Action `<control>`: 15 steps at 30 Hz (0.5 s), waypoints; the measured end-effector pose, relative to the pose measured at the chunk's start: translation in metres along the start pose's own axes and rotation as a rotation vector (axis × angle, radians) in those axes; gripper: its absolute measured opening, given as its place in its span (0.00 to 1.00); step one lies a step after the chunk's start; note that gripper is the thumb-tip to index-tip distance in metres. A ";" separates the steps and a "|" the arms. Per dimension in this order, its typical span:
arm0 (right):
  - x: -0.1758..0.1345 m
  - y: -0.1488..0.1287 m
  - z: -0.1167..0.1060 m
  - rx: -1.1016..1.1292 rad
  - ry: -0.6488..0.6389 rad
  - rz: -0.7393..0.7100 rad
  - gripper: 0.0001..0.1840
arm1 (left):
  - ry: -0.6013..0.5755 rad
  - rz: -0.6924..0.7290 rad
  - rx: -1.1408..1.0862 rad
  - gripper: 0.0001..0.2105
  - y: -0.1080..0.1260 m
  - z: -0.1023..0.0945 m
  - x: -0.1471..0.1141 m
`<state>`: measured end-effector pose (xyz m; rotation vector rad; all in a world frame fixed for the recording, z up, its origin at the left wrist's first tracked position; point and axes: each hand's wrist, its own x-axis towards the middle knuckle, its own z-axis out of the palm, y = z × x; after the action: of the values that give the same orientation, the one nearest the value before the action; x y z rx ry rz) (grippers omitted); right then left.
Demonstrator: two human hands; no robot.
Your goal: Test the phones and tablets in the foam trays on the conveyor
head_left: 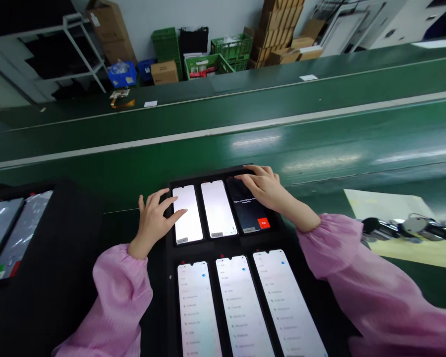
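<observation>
A black tray [223, 244] holds two rows of smartphones. In its far row, the left phone [189, 225] and the middle phone [218, 208] have blank white screens. The far right phone [250, 213] shows a dark screen with white text and a red "Fail" box. My left hand [154, 216] is open, fingers apart, its thumb and a finger over the left phone's screen. My right hand [263, 187] reaches over the top of the dark phone, fingers stretched out toward the tray's far edge and covering part of that screen. Neither hand grips anything.
Three near-row phones [241, 307] show list menus. At left, another black case [70, 238] holds phones in plastic [22, 233]. At right, a metallic object [405, 228] lies on yellowish paper [379, 201]. Beyond the green conveyor [208, 144] stand green crates [208, 63] and cardboard boxes [165, 73].
</observation>
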<state>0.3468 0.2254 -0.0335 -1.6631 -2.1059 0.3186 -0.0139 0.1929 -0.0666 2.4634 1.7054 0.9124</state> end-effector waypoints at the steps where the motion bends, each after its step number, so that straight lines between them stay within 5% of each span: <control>1: 0.003 0.000 0.006 -0.004 -0.008 0.000 0.32 | 0.017 -0.004 -0.009 0.15 -0.001 0.001 -0.001; 5: 0.005 0.000 0.010 -0.007 -0.024 -0.028 0.32 | 0.089 -0.034 -0.056 0.16 -0.003 0.005 -0.003; 11: -0.018 0.003 -0.021 0.056 0.041 -0.053 0.36 | 0.118 -0.044 -0.108 0.17 -0.005 0.008 -0.004; 15: -0.051 -0.002 -0.033 0.119 -0.032 -0.141 0.35 | 0.112 -0.047 -0.120 0.17 -0.005 0.008 -0.004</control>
<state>0.3702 0.1727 -0.0133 -1.4431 -2.1690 0.4194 -0.0155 0.1936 -0.0770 2.3282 1.6786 1.1313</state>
